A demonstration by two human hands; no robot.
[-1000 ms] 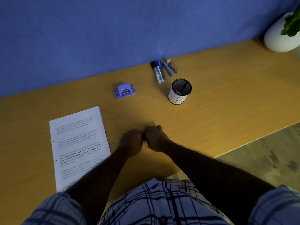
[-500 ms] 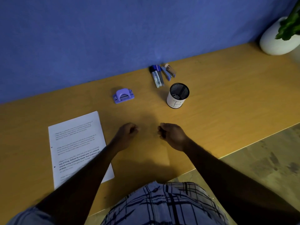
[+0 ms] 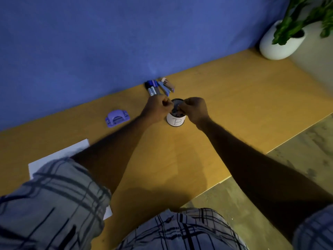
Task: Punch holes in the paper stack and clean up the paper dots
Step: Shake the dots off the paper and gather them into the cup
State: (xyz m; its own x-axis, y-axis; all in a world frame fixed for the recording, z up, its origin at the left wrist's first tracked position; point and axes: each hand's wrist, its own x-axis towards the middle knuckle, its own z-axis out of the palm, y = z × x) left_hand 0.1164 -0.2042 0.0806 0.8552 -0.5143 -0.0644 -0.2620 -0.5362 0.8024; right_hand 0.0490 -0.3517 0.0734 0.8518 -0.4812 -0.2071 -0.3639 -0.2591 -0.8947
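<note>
Up over the cup [image 3: 175,120], both hands are curled with the fingers drawn in. The left hand [image 3: 157,109] has its fingertips pressed together at the cup's left rim, and the right hand [image 3: 195,108] is bunched the same way at the right rim; whether either pinches anything is too small and blurred to tell. The two hands sit just apart, with the cup's dark mouth showing between them. The cup is white with a dark rim and a thin mark on its side, standing upright on the desk [image 3: 234,109]. Just behind the left hand, against the blue wall [image 3: 126,42], lies a small cluster of pens [image 3: 153,87] with a stapler [image 3: 166,86] beside them. To the left of the cup, well clear of the hands, the purple punch [image 3: 117,120] rests on the desk. The paper [image 3: 59,156] lies nearer the desk's front edge on the left, mostly hidden under the left forearm and a plaid sleeve [image 3: 54,204]; only a white corner and edge show. At the far right back corner stands a white pot [image 3: 277,46] with a green plant [image 3: 297,15]. No paper dots can be made out on the desk at this size
</note>
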